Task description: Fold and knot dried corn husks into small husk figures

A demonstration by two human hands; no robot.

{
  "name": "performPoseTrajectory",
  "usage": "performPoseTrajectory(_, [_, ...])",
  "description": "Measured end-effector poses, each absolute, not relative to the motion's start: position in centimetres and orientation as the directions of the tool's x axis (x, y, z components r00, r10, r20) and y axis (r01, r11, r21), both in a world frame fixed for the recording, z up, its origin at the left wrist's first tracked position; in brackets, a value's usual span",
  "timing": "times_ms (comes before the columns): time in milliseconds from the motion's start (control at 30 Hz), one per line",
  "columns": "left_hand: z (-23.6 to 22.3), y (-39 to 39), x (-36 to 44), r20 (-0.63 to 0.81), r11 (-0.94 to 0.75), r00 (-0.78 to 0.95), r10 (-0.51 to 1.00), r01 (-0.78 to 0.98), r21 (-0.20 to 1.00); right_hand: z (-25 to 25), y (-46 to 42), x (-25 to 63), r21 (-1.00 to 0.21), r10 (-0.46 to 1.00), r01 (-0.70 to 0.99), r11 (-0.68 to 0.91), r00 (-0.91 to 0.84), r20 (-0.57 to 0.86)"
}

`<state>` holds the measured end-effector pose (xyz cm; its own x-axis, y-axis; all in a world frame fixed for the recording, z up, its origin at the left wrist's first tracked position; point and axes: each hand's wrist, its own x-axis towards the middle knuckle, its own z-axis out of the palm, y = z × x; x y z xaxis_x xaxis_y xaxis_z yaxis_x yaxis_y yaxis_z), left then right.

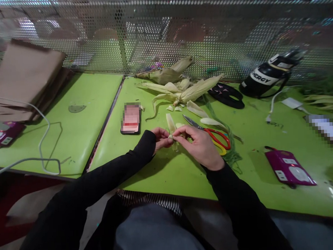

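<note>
Between my fingertips is a small piece of pale corn husk [170, 122], with strips standing up and hanging down from the pinched middle. My left hand [162, 137] pinches it from the left, fingers closed. From the other side my right hand [196, 142] grips the same spot with thumb and forefinger. Scissors [217, 136] with red and yellow handles lie just beyond my right hand, blades pointing away to the left. Green string [232, 152] is bunched beside and under them. Behind my hands rests a pile of dried corn husks [199, 89], with small cut pieces [173, 108] in front.
A phone [131, 118] lies left of my hands. Purple power boxes [289, 167] sit at both sides. A black bottle [265, 76] and a black disc [227, 94] are at the back right. Brown paper bags [25, 79] lean at left. A perforated metal screen [98, 36] borders the table.
</note>
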<state>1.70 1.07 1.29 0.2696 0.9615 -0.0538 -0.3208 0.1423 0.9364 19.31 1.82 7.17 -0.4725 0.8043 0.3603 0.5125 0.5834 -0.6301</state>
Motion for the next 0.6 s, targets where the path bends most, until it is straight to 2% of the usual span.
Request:
performPoseTrajectory(200, [2.3, 1.2, 1.5, -0.046, 0.152, 0.293, 0.955, -0.348, 0.925, 6.7, 2.0, 19.4, -0.560, 0.749, 0.500, 0.661, -0.487, 0.450])
performPoseTrajectory(433, [2.9, 1.2, 1.1, -0.065, 0.170, 0.308, 0.949, -0.327, 0.930, 6.2, 2.3, 19.5, -0.453, 0.730, 0.573, 0.683, -0.562, 0.390])
performPoseTrajectory(600, [2.7, 1.2, 0.7, -0.033, 0.159, 0.394, 0.919, -0.292, 0.943, 6.3, 2.7, 20.0, -0.439, 0.659, 0.497, 0.748, -0.631, 0.409])
